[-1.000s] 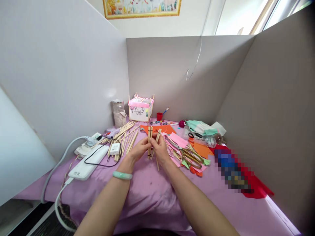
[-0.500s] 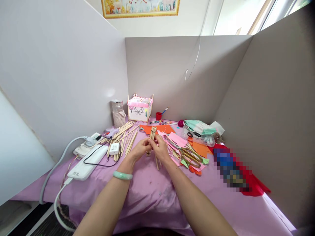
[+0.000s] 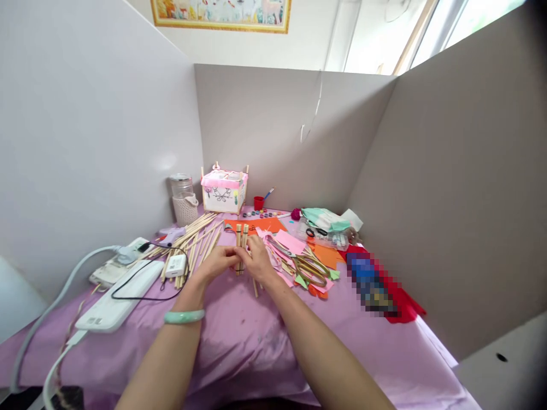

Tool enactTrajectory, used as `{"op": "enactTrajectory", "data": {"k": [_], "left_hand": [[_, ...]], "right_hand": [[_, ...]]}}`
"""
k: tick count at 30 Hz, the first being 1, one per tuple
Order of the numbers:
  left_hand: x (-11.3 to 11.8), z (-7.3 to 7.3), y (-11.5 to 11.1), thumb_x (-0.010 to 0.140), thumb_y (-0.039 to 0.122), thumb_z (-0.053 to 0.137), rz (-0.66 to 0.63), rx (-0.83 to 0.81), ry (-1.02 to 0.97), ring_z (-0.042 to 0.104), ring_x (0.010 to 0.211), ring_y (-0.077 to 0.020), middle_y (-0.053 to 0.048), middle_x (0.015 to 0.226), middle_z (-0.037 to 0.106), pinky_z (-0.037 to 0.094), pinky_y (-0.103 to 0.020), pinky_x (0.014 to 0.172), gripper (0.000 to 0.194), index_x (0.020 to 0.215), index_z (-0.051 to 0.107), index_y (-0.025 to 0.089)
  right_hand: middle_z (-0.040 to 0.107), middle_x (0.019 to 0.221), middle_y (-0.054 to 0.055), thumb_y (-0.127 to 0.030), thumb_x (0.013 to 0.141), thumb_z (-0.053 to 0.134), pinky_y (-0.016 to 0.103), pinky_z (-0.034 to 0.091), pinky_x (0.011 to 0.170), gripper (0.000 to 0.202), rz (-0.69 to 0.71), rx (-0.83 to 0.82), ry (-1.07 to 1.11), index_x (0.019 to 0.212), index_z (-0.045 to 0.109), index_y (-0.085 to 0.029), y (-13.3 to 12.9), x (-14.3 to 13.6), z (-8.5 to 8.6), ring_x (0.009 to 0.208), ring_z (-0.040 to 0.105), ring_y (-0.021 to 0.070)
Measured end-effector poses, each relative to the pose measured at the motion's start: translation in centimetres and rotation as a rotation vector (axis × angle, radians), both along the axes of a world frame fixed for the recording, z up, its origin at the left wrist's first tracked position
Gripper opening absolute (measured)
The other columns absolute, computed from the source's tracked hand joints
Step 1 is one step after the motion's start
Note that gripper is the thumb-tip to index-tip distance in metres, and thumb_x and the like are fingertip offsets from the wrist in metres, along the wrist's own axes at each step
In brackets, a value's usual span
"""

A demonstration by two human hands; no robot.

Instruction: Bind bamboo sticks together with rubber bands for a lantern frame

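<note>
Two short bundles of wooden sticks [image 3: 241, 232], tied with dark bands near top and bottom, stand upright side by side in front of me. My left hand [image 3: 219, 263] is closed round them from the left, its fingertips meeting the other hand at mid-height. From the right, my right hand [image 3: 258, 262] pinches them too, and its thumb covers part of the sticks. Below my right palm, loose sticks [image 3: 256, 288] lie on the purple cloth [image 3: 248, 336]. A green bangle [image 3: 184, 317] circles my left wrist.
Long loose sticks [image 3: 196, 239] lie to the left, near a power strip [image 3: 119, 296] and a white charger [image 3: 175, 266]. Gold-handled scissors [image 3: 310, 269] rest on coloured paper scraps at right. Behind stand a decorated box [image 3: 224, 196], a jar [image 3: 183, 199] and a red cup [image 3: 258, 203].
My view has turned a little to the right, so everything sits further left. The held sticks, tilted together before, now show as two upright bundles with a gap between them.
</note>
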State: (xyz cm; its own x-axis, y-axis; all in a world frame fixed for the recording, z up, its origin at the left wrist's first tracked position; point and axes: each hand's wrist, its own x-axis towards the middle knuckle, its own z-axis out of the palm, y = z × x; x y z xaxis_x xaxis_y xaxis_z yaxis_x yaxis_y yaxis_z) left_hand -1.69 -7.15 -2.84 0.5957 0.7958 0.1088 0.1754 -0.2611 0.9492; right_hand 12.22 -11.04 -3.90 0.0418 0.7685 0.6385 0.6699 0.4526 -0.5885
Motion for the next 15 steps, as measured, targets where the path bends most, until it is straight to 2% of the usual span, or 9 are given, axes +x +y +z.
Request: {"op": "enactTrajectory", "data": {"k": [3,7,8,10,12,15], "left_hand": [[-0.6,0.4,-0.1,0.063,0.025,0.065,0.007,0.009,-0.082,0.054,0.063,-0.0132,-0.003,0.078,0.065,0.043,-0.025,0.058,0.032,0.093,0.067,0.015],[-0.8,1.2,-0.5,0.073,0.029,0.061,0.19,0.166,-0.328,0.057,0.078,-0.0151,-0.006,0.096,0.065,0.047,-0.027,0.071,0.037,0.107,0.064,0.017],[-0.6,1.5,-0.8,0.076,0.032,0.059,0.192,0.166,-0.366,0.058,0.077,-0.0151,-0.006,0.096,0.064,0.048,-0.026,0.069,0.037,0.11,0.062,0.018],[0.1,2.2,-1.3,0.079,0.038,0.057,0.144,0.135,-0.37,0.056,0.062,-0.0127,-0.003,0.086,0.064,0.047,-0.025,0.054,0.038,0.112,0.059,0.018],[0.9,2.8,-1.7,0.081,0.041,0.055,0.086,0.114,-0.335,0.048,0.045,-0.0097,0.0,0.069,0.058,0.041,-0.022,0.039,0.033,0.104,0.059,0.017],[1.7,3.3,-1.8,0.083,0.043,0.052,0.081,0.08,-0.354,0.045,0.038,-0.008,0.002,0.066,0.055,0.036,-0.02,0.031,0.027,0.09,0.056,0.017]], "right_hand": [[0.058,0.086,0.004,-0.032,0.088,0.048,0.029,0.041,0.075,0.013,0.003,-0.086,0.046,0.085,0.052,-0.019,-0.2,-0.2,-0.2,0.083,0.054,0.0175],[0.065,0.085,0.003,-0.032,0.093,0.041,0.027,0.044,0.07,0.014,0.112,-0.194,0.164,0.1,0.046,-0.021,-0.7,-0.8,-0.3,0.075,0.06,0.0153],[0.065,0.082,0.002,-0.031,0.093,0.039,0.026,0.044,0.068,0.014,0.144,-0.216,0.188,0.101,0.044,-0.021,-0.7,-1.0,-0.3,0.071,0.061,0.0143],[0.064,0.077,0.0,-0.031,0.094,0.037,0.025,0.045,0.062,0.014,0.197,-0.251,0.212,0.103,0.042,-0.021,-0.7,-1.3,-0.4,0.064,0.06,0.0129],[0.062,0.075,-0.001,-0.029,0.093,0.037,0.024,0.045,0.06,0.015,0.232,-0.269,0.216,0.105,0.043,-0.021,-0.7,-1.4,-0.4,0.062,0.058,0.0123],[0.061,0.076,0.0,-0.024,0.091,0.038,0.025,0.047,0.061,0.018,0.262,-0.296,0.223,0.107,0.045,-0.02,-0.7,-1.5,-0.4,0.065,0.059,0.0127]]}}
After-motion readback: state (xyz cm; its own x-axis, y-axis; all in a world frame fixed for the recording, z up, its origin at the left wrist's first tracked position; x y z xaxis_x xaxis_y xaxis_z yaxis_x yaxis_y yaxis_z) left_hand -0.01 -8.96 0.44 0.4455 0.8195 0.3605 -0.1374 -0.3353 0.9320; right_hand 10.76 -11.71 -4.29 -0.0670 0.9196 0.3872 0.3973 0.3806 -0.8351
